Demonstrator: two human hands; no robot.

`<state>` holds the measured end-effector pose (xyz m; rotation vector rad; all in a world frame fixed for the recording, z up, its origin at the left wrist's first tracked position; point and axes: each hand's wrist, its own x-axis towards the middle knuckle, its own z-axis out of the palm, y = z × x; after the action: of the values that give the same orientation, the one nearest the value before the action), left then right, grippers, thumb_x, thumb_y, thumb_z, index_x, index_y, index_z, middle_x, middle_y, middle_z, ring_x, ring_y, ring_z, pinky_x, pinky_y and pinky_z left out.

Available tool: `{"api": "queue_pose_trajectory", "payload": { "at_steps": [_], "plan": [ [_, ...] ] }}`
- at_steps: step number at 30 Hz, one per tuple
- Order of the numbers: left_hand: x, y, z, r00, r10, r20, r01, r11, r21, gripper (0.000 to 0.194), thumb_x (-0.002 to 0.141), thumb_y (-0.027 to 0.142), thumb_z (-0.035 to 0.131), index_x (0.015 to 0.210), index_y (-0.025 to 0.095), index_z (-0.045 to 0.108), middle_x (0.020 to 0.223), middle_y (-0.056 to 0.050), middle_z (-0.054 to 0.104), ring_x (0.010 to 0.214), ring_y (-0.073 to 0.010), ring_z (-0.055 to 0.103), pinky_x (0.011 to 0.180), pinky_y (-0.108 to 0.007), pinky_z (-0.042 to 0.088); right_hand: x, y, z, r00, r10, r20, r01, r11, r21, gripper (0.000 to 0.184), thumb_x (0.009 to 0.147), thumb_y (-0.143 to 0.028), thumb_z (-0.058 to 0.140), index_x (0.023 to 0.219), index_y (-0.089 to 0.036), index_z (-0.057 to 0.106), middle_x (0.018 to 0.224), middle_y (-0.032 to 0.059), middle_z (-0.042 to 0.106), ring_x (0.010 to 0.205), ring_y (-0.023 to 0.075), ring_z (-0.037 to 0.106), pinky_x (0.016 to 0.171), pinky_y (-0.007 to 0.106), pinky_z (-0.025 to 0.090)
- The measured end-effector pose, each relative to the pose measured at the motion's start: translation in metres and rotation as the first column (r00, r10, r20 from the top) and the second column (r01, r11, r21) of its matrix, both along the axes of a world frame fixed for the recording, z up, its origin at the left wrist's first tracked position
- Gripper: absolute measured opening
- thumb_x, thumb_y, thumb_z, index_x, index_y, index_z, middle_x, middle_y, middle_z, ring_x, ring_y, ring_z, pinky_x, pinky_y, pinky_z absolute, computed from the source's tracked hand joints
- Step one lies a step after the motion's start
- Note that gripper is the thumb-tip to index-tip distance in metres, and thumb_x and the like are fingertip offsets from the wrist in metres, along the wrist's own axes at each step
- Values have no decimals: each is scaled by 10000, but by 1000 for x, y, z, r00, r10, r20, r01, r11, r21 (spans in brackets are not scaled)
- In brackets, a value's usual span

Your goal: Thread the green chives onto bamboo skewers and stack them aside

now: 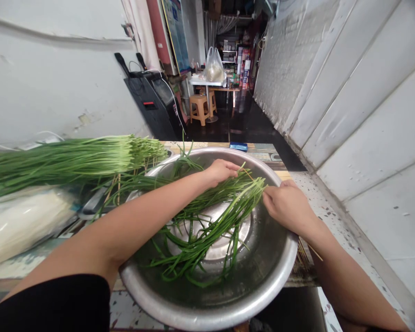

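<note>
Long green garlic chives hang and lie in a wide steel basin, their pale cut ends gathered near its right side. Over the far part of the basin, my left hand is closed, its fingertips pinching the pale end of a chive. My right hand is closed at the basin's right rim, right by the bundled ends. A thin bamboo skewer shows between the hands, and a stick end pokes out past my right wrist, in line with it. My right fingers partly hide what they grip.
A big heap of chives with skewers sticking out lies left, above a clear bag of something white and a metal tray. A blue packet sits behind the basin. More skewers lie under my right forearm. A wall runs along the right.
</note>
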<state>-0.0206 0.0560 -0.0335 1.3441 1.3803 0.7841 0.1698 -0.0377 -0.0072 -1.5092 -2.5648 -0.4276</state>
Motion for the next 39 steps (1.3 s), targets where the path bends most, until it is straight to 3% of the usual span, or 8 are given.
{"api": "queue_pose_trajectory", "payload": {
  "at_steps": [12, 18, 23, 26, 30, 31, 35, 39],
  "plan": [
    [0, -1, 0, 1000, 6, -10, -6, 1000, 12, 301, 681, 31, 629, 937, 140, 742, 674, -29, 677, 535, -72, 468, 606, -228, 433, 1, 2, -2, 1000, 18, 7, -18, 1000, 13, 337, 845, -177, 380, 556, -174, 552, 481, 29, 543, 449, 124, 324, 674, 305, 268],
    [-1, -1, 2, 997, -35, -68, 41, 995, 94, 309, 682, 33, 621, 952, 128, 737, 633, -21, 668, 534, -80, 480, 637, -241, 449, 4, 2, -4, 999, 42, 33, -42, 999, 18, 332, 833, -158, 374, 543, -180, 535, 477, 26, 528, 441, 127, 289, 640, 308, 246],
    [-1, 0, -2, 987, -64, -146, 92, 976, 195, 294, 689, 67, 630, 958, 121, 734, 748, -48, 715, 667, -119, 583, 749, -267, 466, 4, 1, -4, 999, 22, 46, -23, 1000, 14, 316, 827, -149, 382, 556, -176, 544, 481, 34, 536, 447, 131, 311, 635, 306, 236],
    [1, -5, 1, 967, -190, -169, 223, 953, 207, 283, 700, 84, 628, 955, 143, 737, 874, -49, 731, 757, -123, 613, 807, -257, 456, 2, 1, -2, 999, -6, 52, 6, 1000, -7, 305, 831, -152, 388, 582, -171, 564, 494, 42, 557, 453, 135, 341, 642, 304, 240],
    [-3, -4, 14, 845, -484, -226, 516, 849, 113, 275, 700, 112, 626, 932, 198, 747, 901, -15, 733, 785, -131, 628, 787, -246, 463, 0, 0, 0, 998, -33, 47, 35, 998, -43, 315, 844, -165, 388, 600, -167, 587, 504, 44, 572, 465, 139, 382, 669, 301, 256],
    [-6, -1, 17, 849, -454, -270, 499, 857, 127, 266, 700, 118, 624, 921, 195, 750, 897, -19, 733, 784, -136, 630, 780, -247, 465, 0, 0, 1, 998, -37, 45, 39, 998, -47, 322, 849, -169, 384, 601, -166, 591, 504, 45, 573, 468, 140, 390, 674, 302, 259],
    [-21, 12, 18, 882, -53, -469, 219, 926, 308, 235, 692, 148, 632, 891, 156, 756, 866, -56, 729, 761, -160, 628, 762, -259, 457, -1, 0, 0, 998, -40, 39, 42, 998, -43, 337, 857, -179, 375, 608, -162, 602, 502, 49, 574, 481, 147, 413, 682, 304, 265],
    [-21, 14, 2, 823, -22, -567, 262, 901, 345, 180, 703, 272, 657, 782, 148, 761, 760, -58, 714, 709, -176, 619, 705, -272, 444, -1, 0, -1, 999, -35, 35, 37, 999, -31, 333, 853, -177, 377, 609, -158, 603, 514, 53, 586, 479, 143, 413, 694, 306, 267]
  ]
}}
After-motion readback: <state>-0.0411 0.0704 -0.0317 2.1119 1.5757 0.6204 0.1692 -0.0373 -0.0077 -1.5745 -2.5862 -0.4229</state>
